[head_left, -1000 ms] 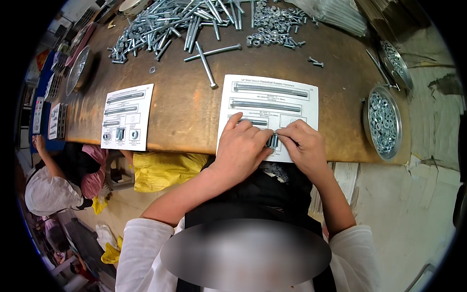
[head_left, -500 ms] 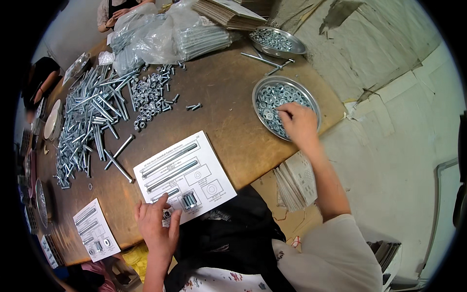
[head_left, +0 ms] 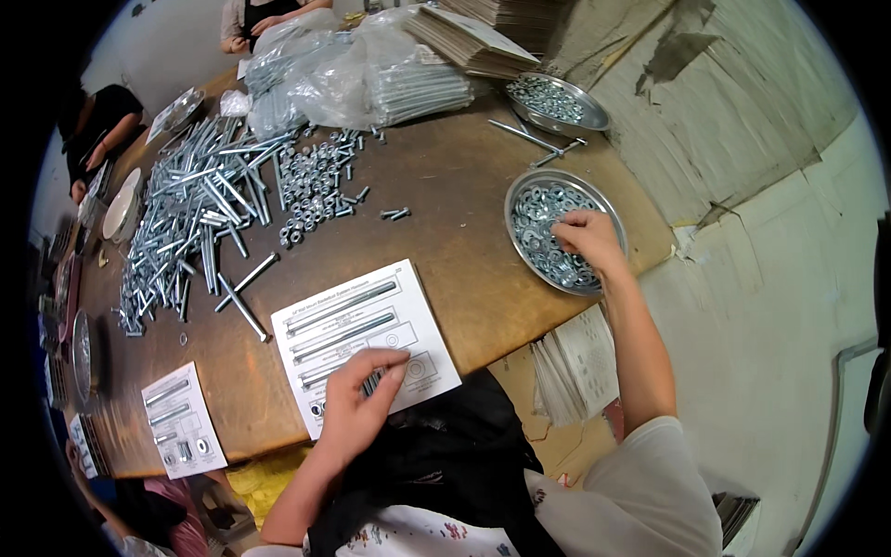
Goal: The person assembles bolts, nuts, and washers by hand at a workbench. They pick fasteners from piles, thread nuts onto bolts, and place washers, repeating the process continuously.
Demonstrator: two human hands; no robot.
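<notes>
Over the lower part of a white printed sheet (head_left: 353,306) with pictures of bolts and washers hovers my left hand (head_left: 357,399). Its fingers are loosely curved, and a gap shows between them and the thumb; I see nothing held there. My right hand (head_left: 594,241) is at a round metal bowl (head_left: 614,209) on the right, full of silvery washers (head_left: 543,209). Thumb and fingertips are pinched together just over the washers, and whatever lies between them is hidden.
Long bolts (head_left: 200,209) and small nuts (head_left: 311,200) lie heaped on the brown table (head_left: 436,223). Clear plastic bags of rods (head_left: 408,88), cardboard stacks (head_left: 478,42) and another metal bowl (head_left: 557,104) stand at the back. A second sheet (head_left: 184,422) lies left. Other people work at the far side.
My left hand has moved right across the sheet, from its lower left corner, and its spread fingers have curved. My right hand stays at the washer bowl, fingers still pinched. The view has shifted slightly.
</notes>
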